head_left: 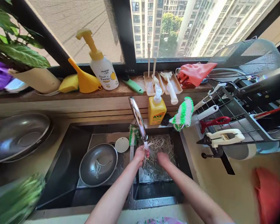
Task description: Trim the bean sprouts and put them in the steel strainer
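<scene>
Below the chrome faucet (138, 119), my left hand (141, 155) is closed around a few pale bean sprouts (145, 152) in the stream of water. My right hand (164, 158) is lower in the right basin, over a mass of thin, stringy sprouts (162, 143) in water. Its fingers are blurred and hidden among the strands. In the left basin sits a dark round pan (86, 169) with a few white sprouts lying in it. A small pale round lid or dish (121, 145) is beside the pan.
A divider (131, 174) with a green-and-white cloth (132, 136) separates the basins. Behind the faucet stands a yellow soap bottle (157, 110). A wire rack (249, 115) with scissors (226, 137) borders the sink's right. Bagged greens (18, 199) lie at the left front.
</scene>
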### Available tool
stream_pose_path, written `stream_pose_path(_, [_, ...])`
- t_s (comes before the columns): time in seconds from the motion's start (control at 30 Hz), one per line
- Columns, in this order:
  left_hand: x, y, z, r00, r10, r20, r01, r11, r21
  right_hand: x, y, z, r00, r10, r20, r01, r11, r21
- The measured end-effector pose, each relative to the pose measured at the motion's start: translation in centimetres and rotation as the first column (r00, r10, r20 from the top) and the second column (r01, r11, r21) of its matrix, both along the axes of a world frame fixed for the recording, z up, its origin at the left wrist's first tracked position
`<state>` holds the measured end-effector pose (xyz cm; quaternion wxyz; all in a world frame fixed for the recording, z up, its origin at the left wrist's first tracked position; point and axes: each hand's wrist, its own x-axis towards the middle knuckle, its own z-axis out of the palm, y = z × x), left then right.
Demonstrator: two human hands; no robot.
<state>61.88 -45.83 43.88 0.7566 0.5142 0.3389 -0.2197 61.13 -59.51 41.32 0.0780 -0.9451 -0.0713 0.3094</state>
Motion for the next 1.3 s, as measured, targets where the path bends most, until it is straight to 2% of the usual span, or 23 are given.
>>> stream_pose_path(0.1, [-1.0, -0.2, -0.6, 0.999, 0.019, -0.035, -0.02, 0.999, -0.026, 4.4, 1.2, 4.3, 0.986, 0.032, 0.163, -0.044, 0.997, 0.069])
stream_pose_path(0.13, [-1.3, -0.3, -0.6, 0.999, 0.023, -0.046, -0.024, 0.999, -0.038, 5.9, 1.7, 5.6, 0.936, 0.053, 0.349, -0.123, 0.976, 0.18])
stream_pose_path(0.2, [-1.8, -0.1, -0.6, 0.998, 0.031, -0.058, -0.035, 0.997, -0.07, 8.2, 2.9, 7.8, 0.811, 0.104, 0.576, -0.331, 0.893, 0.305])
stream_pose_path(0.27, [-2.2, 0.3, -0.4, 0.997, 0.042, -0.066, -0.049, 0.993, -0.109, 9.4, 4.0, 9.0, 0.75, 0.13, 0.648, -0.436, 0.834, 0.337])
stream_pose_path(0.33, [-2.5, 0.9, -0.1, 0.996, 0.054, -0.075, -0.065, 0.986, -0.153, 9.7, 4.7, 9.4, 0.736, 0.047, 0.675, -0.398, 0.837, 0.375])
stream_pose_path(0.43, [-3.0, 1.8, 0.4, 0.994, 0.067, -0.086, -0.085, 0.97, -0.227, 9.4, 5.2, 9.0, 0.715, -0.116, 0.69, -0.299, 0.84, 0.452])
stream_pose_path(0.47, [-3.1, 2.0, 0.5, 0.994, 0.073, -0.087, -0.092, 0.964, -0.25, 9.3, 5.3, 8.7, 0.713, -0.107, 0.693, -0.319, 0.831, 0.456])
stream_pose_path(0.57, [-3.5, 2.5, 1.2, 0.991, 0.099, -0.087, -0.121, 0.947, -0.297, 9.0, 5.5, 7.3, 0.719, 0.042, 0.694, -0.433, 0.808, 0.399])
stream_pose_path(0.63, [-3.8, 2.8, 1.7, 0.99, 0.117, -0.085, -0.138, 0.937, -0.32, 8.8, 5.4, 6.5, 0.728, 0.093, 0.679, -0.441, 0.822, 0.36])
stream_pose_path(0.77, [-4.3, 3.4, 2.6, 0.984, 0.159, -0.074, -0.175, 0.905, -0.388, 7.6, 4.8, 6.6, 0.756, 0.043, 0.653, -0.381, 0.84, 0.387])
stream_pose_path(0.87, [-5.0, 3.9, 3.1, 0.972, 0.225, -0.068, -0.231, 0.869, -0.437, 4.6, 3.5, 7.3, 0.791, -0.136, 0.596, -0.267, 0.801, 0.536])
stream_pose_path(0.93, [-5.4, 4.0, 3.3, 0.96, 0.273, -0.063, -0.27, 0.839, -0.472, 1.1, 2.4, 7.4, 0.837, -0.278, 0.471, -0.137, 0.727, 0.673])
stream_pose_path(1.0, [-5.9, 3.9, 3.4, 0.951, 0.302, -0.065, -0.294, 0.817, -0.496, -3.0, 1.3, 6.9, 0.92, -0.329, 0.214, 0.047, 0.633, 0.772])
stream_pose_path(1.03, [-6.1, 3.8, 3.5, 0.949, 0.308, -0.067, -0.299, 0.811, -0.503, -4.9, 0.8, 6.6, 0.937, -0.342, 0.076, 0.146, 0.578, 0.803])
stream_pose_path(1.1, [-6.5, 3.3, 3.7, 0.949, 0.307, -0.07, -0.298, 0.804, -0.514, -8.2, 0.4, 5.9, 0.924, -0.369, -0.1, 0.274, 0.459, 0.845])
stream_pose_path(1.2, [-7.3, 2.4, 4.0, 0.958, 0.279, -0.072, -0.274, 0.804, -0.528, -10.8, 0.6, 5.3, 0.883, -0.42, -0.211, 0.373, 0.353, 0.858])
stream_pose_path(1.3, [-8.2, 1.6, 4.2, 0.97, 0.236, -0.064, -0.234, 0.82, -0.522, -11.4, 0.9, 5.4, 0.845, -0.424, -0.325, 0.458, 0.262, 0.85])
